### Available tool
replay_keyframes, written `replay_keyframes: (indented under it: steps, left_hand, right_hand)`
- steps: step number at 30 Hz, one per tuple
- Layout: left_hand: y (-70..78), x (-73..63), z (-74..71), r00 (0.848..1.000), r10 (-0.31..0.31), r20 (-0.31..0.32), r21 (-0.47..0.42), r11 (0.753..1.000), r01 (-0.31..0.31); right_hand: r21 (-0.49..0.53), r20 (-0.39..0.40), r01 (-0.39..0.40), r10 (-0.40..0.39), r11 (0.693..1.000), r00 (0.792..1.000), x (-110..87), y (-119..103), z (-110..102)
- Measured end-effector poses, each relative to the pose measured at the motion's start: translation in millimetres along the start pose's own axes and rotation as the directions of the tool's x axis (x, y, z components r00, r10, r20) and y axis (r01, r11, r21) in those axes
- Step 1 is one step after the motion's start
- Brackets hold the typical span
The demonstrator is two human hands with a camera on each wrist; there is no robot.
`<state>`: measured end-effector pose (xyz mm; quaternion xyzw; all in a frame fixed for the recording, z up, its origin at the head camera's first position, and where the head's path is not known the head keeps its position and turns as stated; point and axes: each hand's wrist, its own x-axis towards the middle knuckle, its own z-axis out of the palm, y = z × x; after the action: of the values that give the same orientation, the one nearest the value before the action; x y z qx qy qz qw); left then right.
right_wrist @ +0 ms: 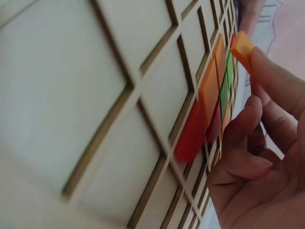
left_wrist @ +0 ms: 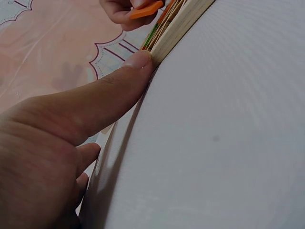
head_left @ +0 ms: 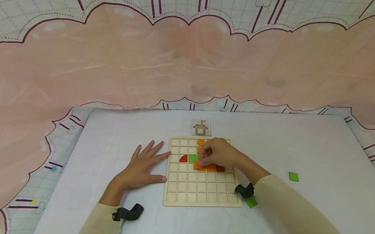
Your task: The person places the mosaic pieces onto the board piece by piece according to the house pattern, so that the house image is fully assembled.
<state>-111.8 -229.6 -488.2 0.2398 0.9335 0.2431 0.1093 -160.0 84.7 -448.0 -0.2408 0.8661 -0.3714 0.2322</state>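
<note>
A square wooden grid board (head_left: 200,189) lies on the white table, colored tiles set in its upper cells. Over it, my right hand (head_left: 220,153) pinches an orange tile (right_wrist: 243,48) between thumb and fingers, above the board's surface. Seated tiles include a red quarter-round tile (head_left: 183,158), a green square tile (head_left: 192,158), an orange round tile (head_left: 200,142) and other orange ones. Part of the upper rows is hidden by the right hand. My left hand (head_left: 142,169) rests spread at the board's left side, with thumb tip (left_wrist: 139,59) against its edge.
Beyond the board lies a small pattern card (head_left: 201,128) with a colored figure on a grid. One loose green tile (head_left: 293,176) is off to the right; another green tile (head_left: 251,202) lies by the board's right corner, under the right wrist. Patterned cloth (head_left: 137,61) surrounds the table.
</note>
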Motion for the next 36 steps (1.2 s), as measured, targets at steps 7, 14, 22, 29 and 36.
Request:
replay_keyframes:
  steps: [7,14,22,29,36]
  left_hand:
    - [0.9,2.9,0.4,1.0,-0.009,0.004,0.002,1.0,0.009]
    - [2.9,4.8,0.2,1.0,-0.017,0.001,-0.002,1.0,0.017]
    - [3.6,7.8,1.4,1.0,-0.027,-0.004,0.0,1.0,0.027]
    - [4.7,9.0,1.7,0.999,-0.027,-0.02,-0.002,1.0,0.027]
    - [6.9,9.4,0.5,0.999,-0.037,-0.015,-0.01,0.999,0.037]
  right_hand:
    - [-0.022,-0.015,0.028,-0.028,0.999,0.999,9.9,-4,7]
    - [-0.052,-0.028,0.012,-0.013,0.999,1.0,14.2,-7,11]
    - [-0.096,-0.037,0.033,-0.037,0.995,0.999,15.1,-5,10]
    - [-0.114,-0.052,0.028,-0.034,0.993,0.998,16.0,-4,9]
    - [-0.134,-0.06,0.002,-0.01,0.991,0.998,15.0,-4,8]
